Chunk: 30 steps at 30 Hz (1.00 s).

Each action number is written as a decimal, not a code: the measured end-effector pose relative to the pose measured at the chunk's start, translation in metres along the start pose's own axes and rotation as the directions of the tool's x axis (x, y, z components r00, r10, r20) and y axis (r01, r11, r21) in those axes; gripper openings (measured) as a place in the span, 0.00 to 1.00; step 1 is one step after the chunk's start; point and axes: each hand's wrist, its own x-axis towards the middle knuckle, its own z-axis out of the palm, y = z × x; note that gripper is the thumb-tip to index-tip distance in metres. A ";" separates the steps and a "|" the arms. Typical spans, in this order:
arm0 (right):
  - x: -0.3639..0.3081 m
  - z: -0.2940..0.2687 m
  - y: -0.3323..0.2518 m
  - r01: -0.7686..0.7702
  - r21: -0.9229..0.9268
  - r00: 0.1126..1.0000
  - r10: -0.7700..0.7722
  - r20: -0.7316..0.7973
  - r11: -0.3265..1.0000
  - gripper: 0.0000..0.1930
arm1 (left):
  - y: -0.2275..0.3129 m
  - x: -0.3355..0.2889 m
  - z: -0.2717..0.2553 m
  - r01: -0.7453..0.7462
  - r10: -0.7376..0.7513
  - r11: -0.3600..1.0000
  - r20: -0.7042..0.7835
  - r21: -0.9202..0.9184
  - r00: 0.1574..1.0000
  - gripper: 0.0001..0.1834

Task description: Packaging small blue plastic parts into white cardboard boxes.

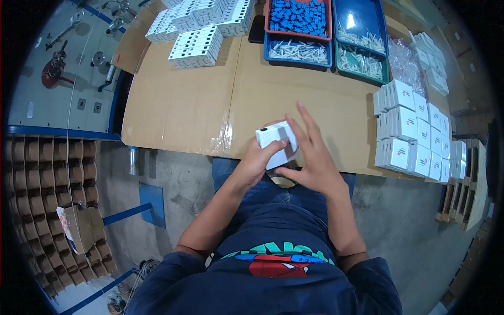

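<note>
Over the near table edge, my left hand is closed on a small white box, its thumb lying across the front face. A dark mark or slot shows at the box's upper left corner. Close against the box's right side is my right hand, with its fingers stretched out and apart and its thumb below the box. Whether its fingers touch the box I cannot tell. The fingers of my left hand behind the box are hidden.
Cardboard covers the table. White pieces stand in rows at the back left. Beyond are a red tray of blue parts and blue and green trays of white parts. White boxes are stacked at right.
</note>
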 end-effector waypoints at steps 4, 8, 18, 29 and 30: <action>0.004 0.012 0.004 -0.002 0.020 0.992 -0.001 0.128 1.000 0.54 | 0.001 -0.004 0.003 0.165 -0.164 0.986 0.120 0.005 0.979 0.29; 0.007 0.014 0.006 0.010 0.165 0.991 -0.031 0.129 0.986 0.50 | -0.011 -0.003 0.000 0.162 -0.154 0.980 0.068 -0.117 0.986 0.33; 0.001 0.016 0.013 0.003 0.327 1.000 -0.008 0.015 0.945 0.55 | -0.007 -0.004 0.017 0.081 -0.070 0.980 0.069 -0.184 0.995 0.47; 0.002 0.013 0.012 -0.066 0.240 0.992 0.038 0.117 0.968 0.56 | -0.009 0.000 0.013 0.093 -0.088 0.992 0.059 -0.084 0.994 0.48; 0.002 0.013 0.011 -0.091 0.230 0.990 0.063 0.129 0.969 0.56 | -0.009 -0.001 0.013 0.093 -0.089 0.992 0.057 -0.086 0.994 0.48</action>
